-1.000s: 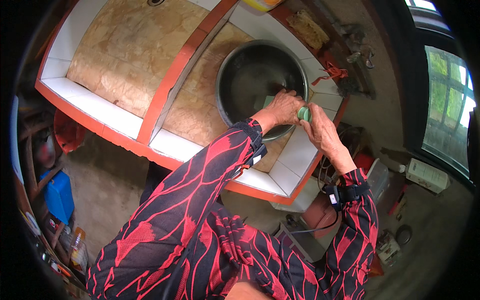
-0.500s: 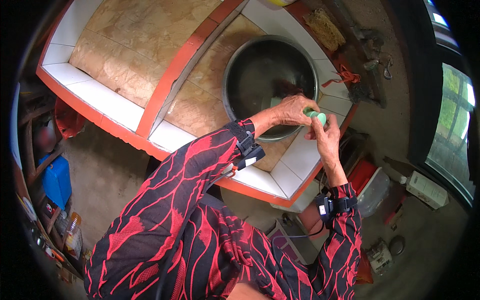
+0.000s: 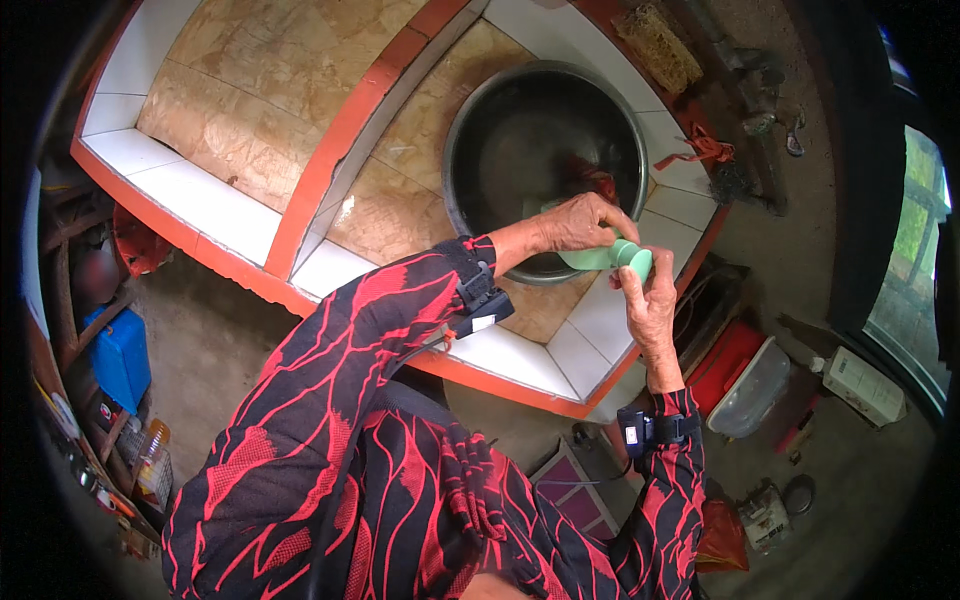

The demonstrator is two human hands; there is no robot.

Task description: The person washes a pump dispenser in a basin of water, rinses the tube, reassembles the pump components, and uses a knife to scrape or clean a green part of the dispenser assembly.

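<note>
Tiled sink (image 3: 370, 170): both hands on a green plastic piece

Orange-red edging, white tile walls, tan tile floor. Window (image 3: 908, 260) at 3 o'clock, blue box (image 3: 120, 362) at 9. Large dark metal basin (image 3: 468, 125) at 1 o'clock, in the right bay. Reddish patch (image 3: 602, 184) inside it, too blurred to identify. Tan fibrous pad (image 3: 660, 48) up at 1, orange-red tie (image 3: 703, 150) at 2.

Left hand (image 3: 582, 222) at 2 o'clock, over the basin's near rim, fingers bent over the piece's collar. Thumb hidden, so can't tell if it's a pinch.

Right hand (image 3: 650, 302) at 3: thumb and forefinger pinching the round end.

Green plastic piece (image 3: 622, 262): between the hands, basin's 4–5 o'clock, flat part running back under the left hand toward 9.

Handling, my read: light but firm pinch, both hands in line with the piece so it doesn't twist. Wet plastic may slip; hold it over the basin, not the outer ledge.
</note>
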